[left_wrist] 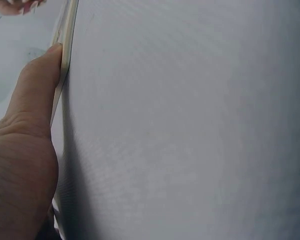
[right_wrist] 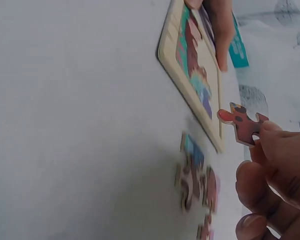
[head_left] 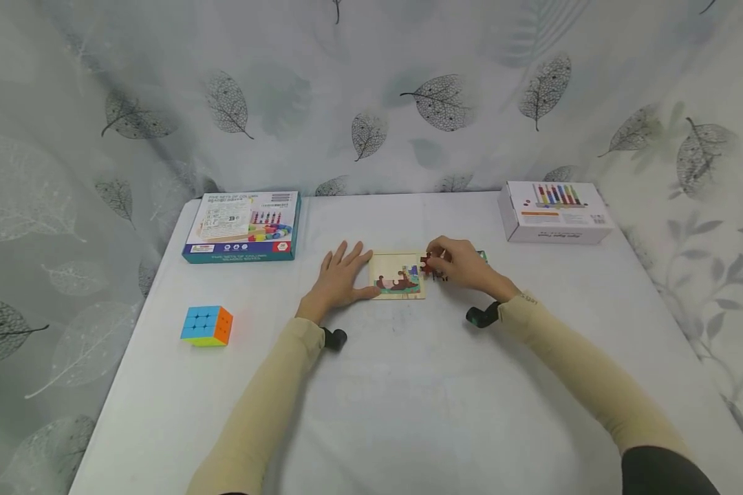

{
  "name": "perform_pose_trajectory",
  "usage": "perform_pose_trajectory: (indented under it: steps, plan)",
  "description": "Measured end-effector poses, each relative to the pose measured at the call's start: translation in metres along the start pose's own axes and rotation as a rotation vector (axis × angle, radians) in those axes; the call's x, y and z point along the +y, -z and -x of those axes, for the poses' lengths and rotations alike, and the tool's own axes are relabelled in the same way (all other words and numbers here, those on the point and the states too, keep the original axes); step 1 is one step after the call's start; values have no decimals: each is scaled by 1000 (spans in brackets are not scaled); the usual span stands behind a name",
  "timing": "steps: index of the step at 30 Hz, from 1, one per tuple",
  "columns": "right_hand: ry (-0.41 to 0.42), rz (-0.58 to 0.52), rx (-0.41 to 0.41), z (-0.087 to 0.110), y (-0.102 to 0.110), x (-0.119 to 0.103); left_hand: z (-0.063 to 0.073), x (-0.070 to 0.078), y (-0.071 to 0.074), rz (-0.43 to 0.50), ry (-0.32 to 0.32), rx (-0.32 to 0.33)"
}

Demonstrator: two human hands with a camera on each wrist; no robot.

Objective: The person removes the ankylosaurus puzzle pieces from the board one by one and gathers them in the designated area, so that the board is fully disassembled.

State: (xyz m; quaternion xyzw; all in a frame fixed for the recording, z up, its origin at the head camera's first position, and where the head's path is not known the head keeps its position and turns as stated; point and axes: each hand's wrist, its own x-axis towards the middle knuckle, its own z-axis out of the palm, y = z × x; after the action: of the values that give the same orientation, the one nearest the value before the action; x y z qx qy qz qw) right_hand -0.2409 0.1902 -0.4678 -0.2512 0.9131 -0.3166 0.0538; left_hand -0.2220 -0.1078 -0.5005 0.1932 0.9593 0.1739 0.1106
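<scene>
A jigsaw piece [right_wrist: 246,126], reddish brown with dark spots, is pinched between the thumb and fingers of my right hand [head_left: 464,265], just off the right side of a wooden puzzle tray [head_left: 384,258]. Fitted pieces [head_left: 402,282] fill the tray's lower and right parts; its upper left shows bare wood. My left hand [head_left: 339,280] lies with fingers spread at the tray's left side, its thumb [left_wrist: 37,85] against the frame. Several loose jigsaw pieces [right_wrist: 192,180] lie on the table beside the tray, partly hidden under my right hand in the head view.
A colour cube [head_left: 206,325] stands at the left of the white table [head_left: 384,399]. Flat boxed toy set [head_left: 241,227] lies at the back left, and a white box [head_left: 554,213] at the back right. A leaf-patterned curtain [head_left: 297,89] hangs behind.
</scene>
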Motion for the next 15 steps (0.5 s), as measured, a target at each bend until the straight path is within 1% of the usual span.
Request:
perform_pose_trajectory:
  steps: [3, 7, 12, 15]
  plan:
    - [-69, 12, 9, 9, 9, 8, 0, 0, 0, 4, -1, 6]
    - [-121, 28, 13, 19, 16, 19, 1, 0, 1, 16, 3, 6]
    - [-145, 39, 12, 29, 21, 31, 2, 1, 1, 19, 1, 5]
    - [-158, 36, -4, 35, 23, 36, 2, 2, 2, 17, 1, 4]
